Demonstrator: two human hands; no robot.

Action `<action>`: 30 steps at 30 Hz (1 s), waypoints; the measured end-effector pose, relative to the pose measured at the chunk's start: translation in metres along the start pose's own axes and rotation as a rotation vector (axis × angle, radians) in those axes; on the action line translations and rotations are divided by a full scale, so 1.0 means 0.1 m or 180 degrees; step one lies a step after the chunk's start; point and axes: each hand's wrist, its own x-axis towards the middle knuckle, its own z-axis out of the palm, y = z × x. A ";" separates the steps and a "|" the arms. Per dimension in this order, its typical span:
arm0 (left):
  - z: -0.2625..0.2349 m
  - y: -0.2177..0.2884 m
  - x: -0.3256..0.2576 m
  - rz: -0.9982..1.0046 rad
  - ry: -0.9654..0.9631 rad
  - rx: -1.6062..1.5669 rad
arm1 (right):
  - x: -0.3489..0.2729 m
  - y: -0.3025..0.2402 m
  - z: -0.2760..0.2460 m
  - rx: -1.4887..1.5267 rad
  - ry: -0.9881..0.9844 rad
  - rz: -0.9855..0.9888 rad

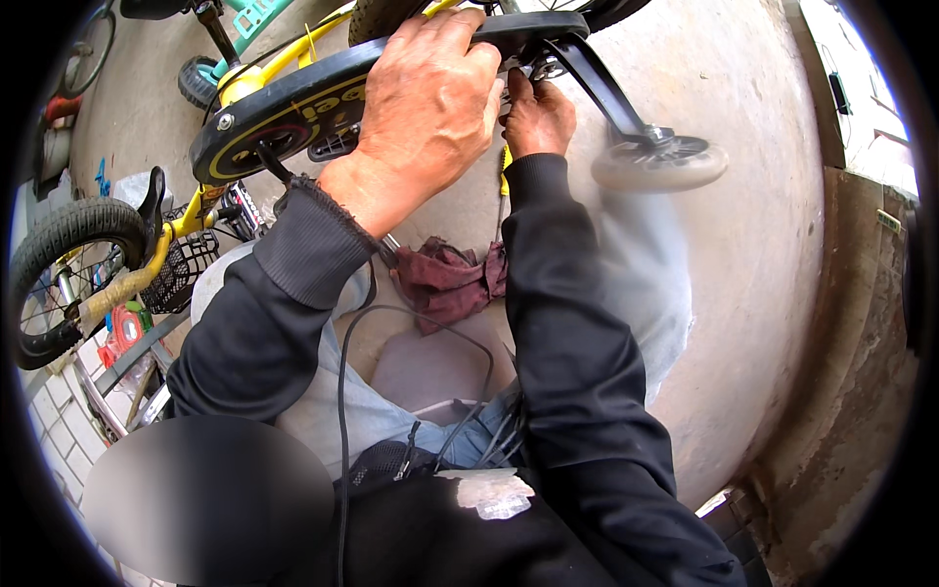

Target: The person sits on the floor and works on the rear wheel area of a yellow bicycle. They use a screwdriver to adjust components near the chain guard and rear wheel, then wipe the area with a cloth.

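Note:
A small yellow bicycle [284, 67] lies tipped over in front of me, its black chain guard [245, 137] facing up. My left hand [421, 108] is wrapped over the guard's rear half, fingers curled past its far edge. Close to the rear axle, my right hand [543, 122] has its fingers bent together beneath the guard; whatever they pinch is hidden. A black bracket [599, 86] runs from the axle to a clear-rimmed training wheel [665, 164], which looks slightly blurred. Below the right fingers, a tool with a yellow handle [506, 174] shows partly behind my sleeve.
A dark red rag [440, 279] lies on the floor between my legs. To the left are the bicycle's front wheel [54, 230], a black basket [181, 259] and red and green items [127, 323]. A teal frame [259, 18] stands behind. A black cable [342, 411] hangs along my body.

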 end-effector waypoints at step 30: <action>-0.01 -0.03 -0.03 0.0008 0.0026 0.0002 | -0.27 -0.35 -0.01 0.1453 -0.0568 0.0806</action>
